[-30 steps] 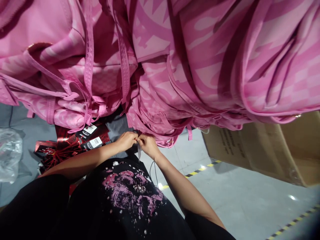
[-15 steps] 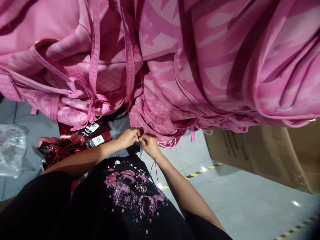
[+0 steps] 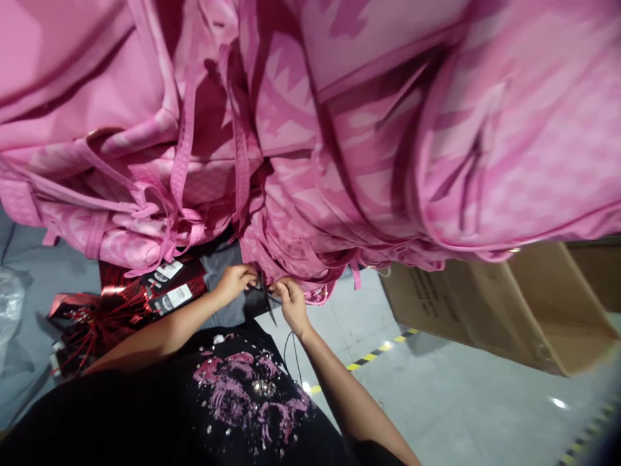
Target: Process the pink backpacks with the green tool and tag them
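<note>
Since half a second ago my view has swung closer under the bags (image 3: 339, 129), and the two hands have drawn a little apart, so a dark piece (image 3: 264, 296) now shows between them. The pink bags are heaped across the whole far side and hang over the near edge. To the right stands an open box (image 3: 485, 310) on the grey floor (image 3: 460, 401), which is crossed by yellow-and-black tape (image 3: 373, 356). On the left a grey surface (image 3: 53, 275) carries the heap and a loose bunch of red tags (image 3: 165, 291).

The left hand (image 3: 233, 282) has a narrow grip, pinched on the dark piece. The right hand (image 3: 292, 299) pinches its other end, right at the lowest bag's hem. I judge the work to be mid-step: the piece sits at the hem, but I cannot tell whether it is fastened, and the tags lie untouched.
</note>
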Action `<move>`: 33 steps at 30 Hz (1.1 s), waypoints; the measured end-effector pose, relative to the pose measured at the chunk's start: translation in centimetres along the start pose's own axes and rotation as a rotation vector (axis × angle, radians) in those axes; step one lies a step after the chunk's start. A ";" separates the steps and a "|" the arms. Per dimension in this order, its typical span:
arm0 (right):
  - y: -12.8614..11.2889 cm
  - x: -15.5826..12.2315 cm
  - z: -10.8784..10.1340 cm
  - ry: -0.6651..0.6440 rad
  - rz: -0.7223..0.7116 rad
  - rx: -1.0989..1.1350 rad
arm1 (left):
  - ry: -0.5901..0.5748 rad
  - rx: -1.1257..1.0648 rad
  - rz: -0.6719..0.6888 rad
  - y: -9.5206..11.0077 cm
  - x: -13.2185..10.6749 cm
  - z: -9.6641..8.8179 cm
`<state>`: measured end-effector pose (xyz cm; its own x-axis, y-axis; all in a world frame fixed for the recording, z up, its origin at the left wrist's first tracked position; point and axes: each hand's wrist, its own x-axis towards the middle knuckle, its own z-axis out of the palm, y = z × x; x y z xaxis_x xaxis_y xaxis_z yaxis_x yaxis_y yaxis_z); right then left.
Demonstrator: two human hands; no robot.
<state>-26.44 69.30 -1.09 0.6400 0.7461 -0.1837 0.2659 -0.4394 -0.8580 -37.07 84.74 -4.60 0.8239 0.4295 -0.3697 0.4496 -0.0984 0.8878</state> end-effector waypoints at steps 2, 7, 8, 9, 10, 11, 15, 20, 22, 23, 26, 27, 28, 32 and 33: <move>0.2 -0.3 0.0 0.080 -0.007 0.003 | 0.036 0.052 -0.009 -0.7 0.2 0.1; 0.8 -1.0 -1.0 0.223 -0.063 -0.066 | 0.028 0.228 0.055 -0.8 -0.6 -0.2; 0.8 -1.1 -1.2 0.236 -0.078 -0.073 | 0.067 0.262 0.078 -0.4 -0.9 -0.2; 0.7 -1.4 -1.5 0.245 -0.092 -0.074 | 0.105 0.288 0.108 0.2 -1.1 0.0; 0.5 -1.6 -1.6 0.250 -0.106 -0.069 | 0.128 0.304 0.146 0.9 -1.3 0.3; 0.4 -1.9 -1.8 0.255 -0.117 -0.062 | 0.128 0.310 0.192 1.7 -1.4 0.8; 0.3 -2.5 -2.0 0.293 -0.101 -0.030 | 0.051 0.255 0.329 3.2 -0.9 2.7; 2.2 -2.3 -1.5 0.305 0.055 0.055 | 0.310 0.155 0.127 -0.3 -0.4 1.9; 2.9 -2.0 -0.6 0.273 0.104 0.117 | 0.322 0.113 0.048 -2.1 -0.6 1.3; 3.1 -1.9 -0.2 0.263 0.125 0.149 | 0.299 0.087 0.023 -2.7 -0.6 1.3; 3.3 -1.6 1.0 0.267 0.181 0.235 | 0.218 -0.011 -0.003 -3.5 -0.5 1.9; 3.3 -1.5 1.2 0.276 0.197 0.262 | 0.199 -0.050 -0.003 -3.4 -0.3 2.2; 3.2 -1.5 1.3 0.284 0.213 0.288 | 0.185 -0.091 -0.002 -3.1 -0.2 2.4; 3.1 -2.2 1.2 0.308 0.267 0.382 | 0.164 -0.247 -0.019 -1.8 0.5 2.9; 2.9 -2.5 1.2 0.316 0.275 0.401 | 0.166 -0.282 -0.022 -1.5 0.6 2.9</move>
<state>-28.14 66.73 -3.73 0.8476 0.4187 -0.3260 -0.1946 -0.3263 -0.9250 -36.28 82.52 -6.92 0.7373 0.5713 -0.3606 0.3343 0.1554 0.9296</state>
